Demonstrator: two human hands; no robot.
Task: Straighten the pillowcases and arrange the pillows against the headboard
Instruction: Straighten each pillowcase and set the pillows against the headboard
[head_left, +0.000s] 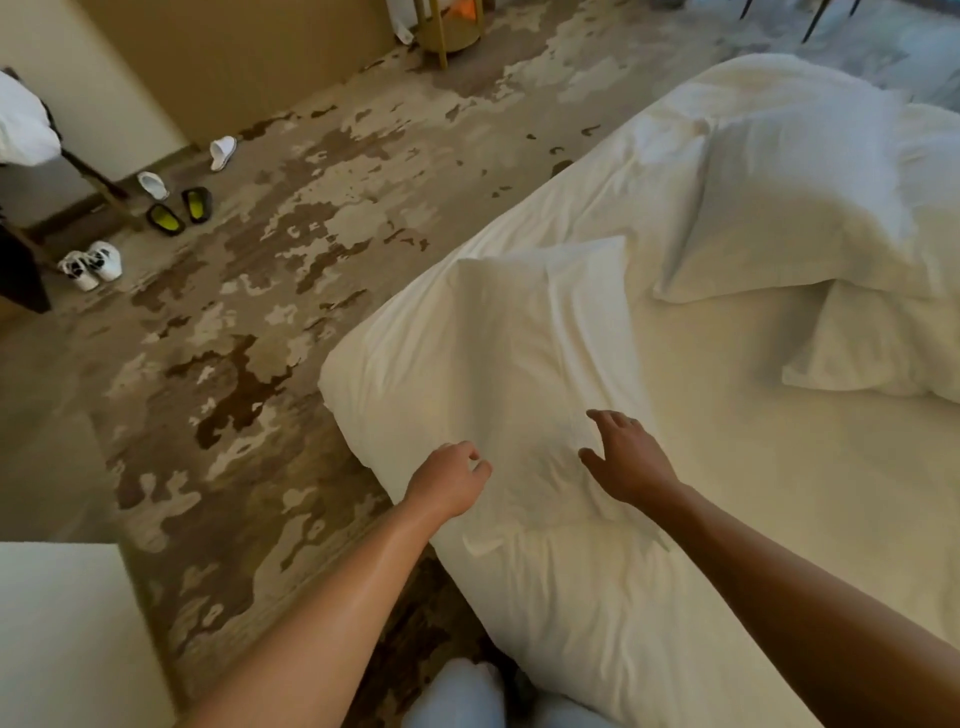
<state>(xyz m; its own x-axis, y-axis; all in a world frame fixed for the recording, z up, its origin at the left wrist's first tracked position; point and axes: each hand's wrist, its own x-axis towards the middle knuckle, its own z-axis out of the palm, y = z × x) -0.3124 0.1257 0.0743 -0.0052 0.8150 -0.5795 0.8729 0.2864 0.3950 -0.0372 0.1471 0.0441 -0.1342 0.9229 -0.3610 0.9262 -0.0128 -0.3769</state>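
Observation:
A white pillow (467, 358) in a wrinkled pillowcase lies at the near left edge of the bed (753, 441), partly overhanging it. My left hand (452, 478) rests at its near left corner with the fingers curled loosely; whether it pinches the fabric I cannot tell. My right hand (623, 457) hovers over or touches the pillow's near right side, fingers spread. Another pillow (789, 208) lies further up the bed on the right, overlapping a third pillow (878, 348) at the right edge. The headboard is out of view.
Patterned carpet (291, 260) runs along the bed's left side. Black shoes (179, 208), white sneakers (93, 265) and white slippers (223, 150) lie at the far left. A white surface (62, 634) sits bottom left. A gold round stand (447, 26) is at the top.

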